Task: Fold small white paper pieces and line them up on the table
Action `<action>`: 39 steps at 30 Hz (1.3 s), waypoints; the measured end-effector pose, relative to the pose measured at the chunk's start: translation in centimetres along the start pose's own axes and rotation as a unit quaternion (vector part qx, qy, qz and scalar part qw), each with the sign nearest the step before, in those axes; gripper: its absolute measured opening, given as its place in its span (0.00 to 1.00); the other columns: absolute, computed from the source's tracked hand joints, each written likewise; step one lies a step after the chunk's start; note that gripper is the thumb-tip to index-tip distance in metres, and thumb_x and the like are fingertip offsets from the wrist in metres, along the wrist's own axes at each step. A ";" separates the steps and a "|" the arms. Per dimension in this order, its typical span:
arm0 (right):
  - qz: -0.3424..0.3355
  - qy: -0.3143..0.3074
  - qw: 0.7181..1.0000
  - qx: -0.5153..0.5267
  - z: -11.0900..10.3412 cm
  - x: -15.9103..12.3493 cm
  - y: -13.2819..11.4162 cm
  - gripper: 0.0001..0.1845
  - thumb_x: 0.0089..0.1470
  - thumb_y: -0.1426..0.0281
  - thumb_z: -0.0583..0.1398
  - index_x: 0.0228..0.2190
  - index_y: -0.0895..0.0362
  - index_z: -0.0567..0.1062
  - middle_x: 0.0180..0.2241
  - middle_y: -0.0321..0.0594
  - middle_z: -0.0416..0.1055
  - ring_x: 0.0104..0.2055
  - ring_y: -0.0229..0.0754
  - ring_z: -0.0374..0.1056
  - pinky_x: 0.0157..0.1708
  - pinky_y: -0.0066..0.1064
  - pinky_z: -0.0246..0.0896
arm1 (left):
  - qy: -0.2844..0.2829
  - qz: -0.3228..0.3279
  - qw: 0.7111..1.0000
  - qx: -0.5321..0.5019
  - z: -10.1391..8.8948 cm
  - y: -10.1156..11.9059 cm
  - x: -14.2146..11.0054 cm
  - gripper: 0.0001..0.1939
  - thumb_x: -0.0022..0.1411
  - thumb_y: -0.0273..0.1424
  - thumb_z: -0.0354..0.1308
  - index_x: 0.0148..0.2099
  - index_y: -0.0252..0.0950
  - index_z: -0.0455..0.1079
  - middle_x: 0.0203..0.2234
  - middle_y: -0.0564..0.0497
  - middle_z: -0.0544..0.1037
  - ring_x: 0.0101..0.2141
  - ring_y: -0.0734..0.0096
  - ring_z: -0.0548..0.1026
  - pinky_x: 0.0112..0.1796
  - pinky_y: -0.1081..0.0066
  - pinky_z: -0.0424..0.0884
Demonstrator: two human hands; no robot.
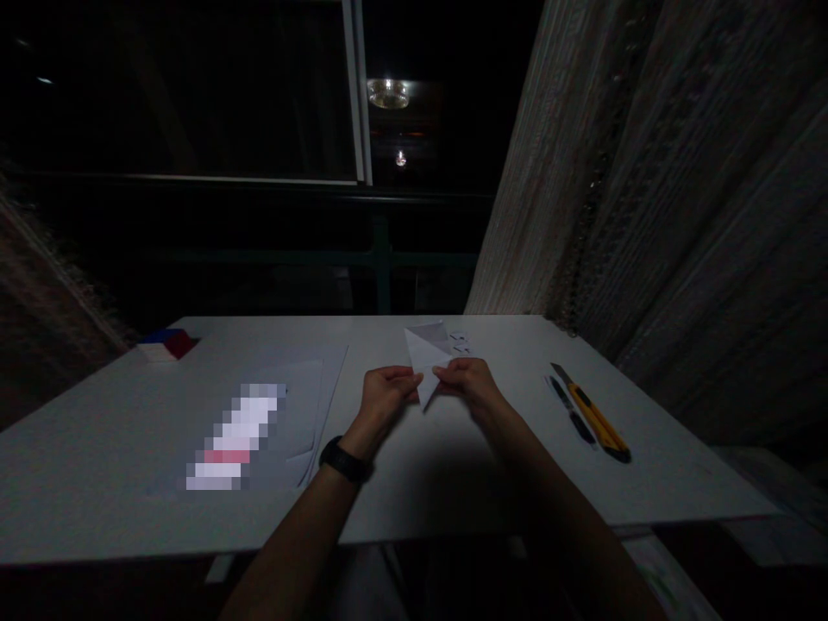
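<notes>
Both hands hold a folded piece of white paper [427,352] just above the table, its pointed end toward me and its wider, layered end away. My left hand [388,392] pinches the paper's left edge between thumb and fingers; a dark watch [345,459] is on that wrist. From the other side, my right hand [472,384] grips the right edge, its thumb close to the left thumb. Some fingers are hidden behind the paper. Just beyond the right hand lies a small paper with dark marks [460,343].
White sheets [316,388] lie on the left of the white table [414,500], with a blurred-out bright item [236,435] over them. A red, white and blue block [165,345] sits at far left. On the right are a pen [573,412] and a yellow utility knife [595,418], blade out.
</notes>
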State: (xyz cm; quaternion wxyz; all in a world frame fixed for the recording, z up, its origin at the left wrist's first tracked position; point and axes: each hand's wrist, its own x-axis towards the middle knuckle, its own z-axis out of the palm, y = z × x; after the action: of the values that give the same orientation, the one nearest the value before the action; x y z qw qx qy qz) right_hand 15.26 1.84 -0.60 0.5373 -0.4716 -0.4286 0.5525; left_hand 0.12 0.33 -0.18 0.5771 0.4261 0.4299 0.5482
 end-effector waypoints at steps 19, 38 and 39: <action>0.018 -0.003 0.997 0.069 -0.6 0.0 -0.2 0.14 0.27 0.71 0.67 0.13 0.59 0.65 0.17 0.36 0.69 0.22 0.37 0.66 0.28 0.34 0.68 | -0.023 -0.037 0.999 -0.009 -0.6 0.1 0.1 0.15 0.36 0.28 0.68 0.28 0.27 0.71 0.23 0.43 0.77 0.22 0.68 0.74 0.25 0.72 0.72; 0.026 -0.066 0.997 -0.028 0.5 -0.4 0.3 0.17 0.30 0.62 0.67 0.14 0.61 0.68 0.16 0.38 0.70 0.20 0.37 0.67 0.23 0.29 0.65 | 0.001 -0.035 0.999 -0.022 -0.9 0.2 0.4 0.14 0.36 0.28 0.67 0.29 0.27 0.71 0.23 0.43 0.77 0.22 0.69 0.75 0.26 0.72 0.72; 0.023 -0.071 0.997 -0.036 0.7 -0.5 0.4 0.17 0.29 0.62 0.67 0.13 0.61 0.68 0.15 0.39 0.70 0.19 0.37 0.67 0.22 0.29 0.64 | 0.003 -0.033 0.999 -0.022 -0.9 0.2 0.5 0.14 0.36 0.28 0.67 0.29 0.27 0.72 0.23 0.43 0.77 0.22 0.69 0.75 0.26 0.72 0.72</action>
State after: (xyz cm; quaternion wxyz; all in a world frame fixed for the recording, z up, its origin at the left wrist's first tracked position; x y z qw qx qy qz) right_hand 14.46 1.33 -0.87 0.4750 -0.4602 -0.4743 0.5811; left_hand -0.77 0.82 -0.28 0.6026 0.3973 0.4332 0.5398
